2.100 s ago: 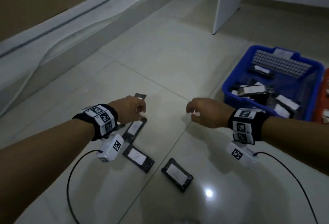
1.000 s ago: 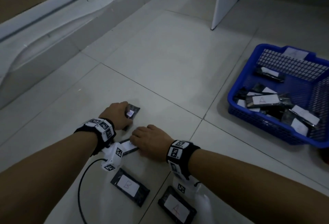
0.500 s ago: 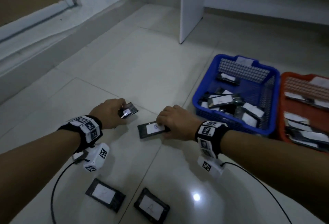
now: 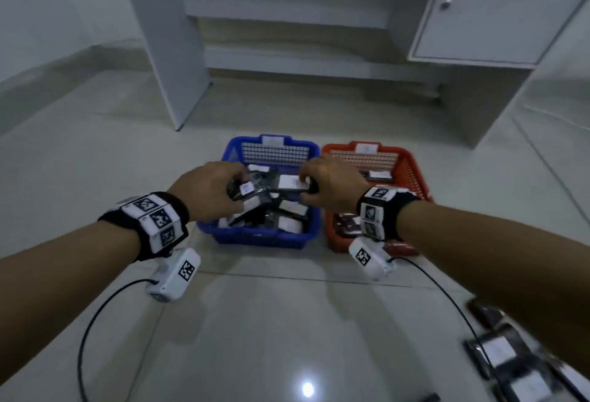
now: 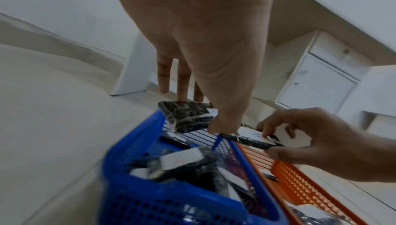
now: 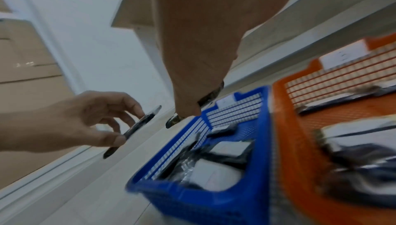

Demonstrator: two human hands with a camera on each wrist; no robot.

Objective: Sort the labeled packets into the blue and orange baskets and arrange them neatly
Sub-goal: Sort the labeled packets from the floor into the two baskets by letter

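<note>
Both hands hover over the blue basket (image 4: pixel 255 239), which holds several dark packets with white labels. My left hand (image 4: pixel 238 189) pinches a small dark labeled packet (image 4: pixel 247 189) between thumb and fingers; the left wrist view shows this small packet (image 5: pixel 186 118) above the basket's far rim. My right hand (image 4: pixel 306 188) pinches a longer labeled packet (image 4: pixel 292 184) by its end, close beside the left one, and this long packet (image 5: pixel 252 138) hangs over the wall between the two baskets. The orange basket (image 4: pixel 412 172) stands touching the blue one on its right and also holds packets.
Several loose labeled packets (image 4: pixel 498 350) lie blurred on the tiled floor at the lower right. A white desk leg (image 4: pixel 172 50) and a cabinet door (image 4: pixel 479 9) stand behind the baskets. Camera cables trail from both wrists.
Each hand picked a packet off the floor and carried it right and up over the blue basket. The head view swung round to face both baskets.
</note>
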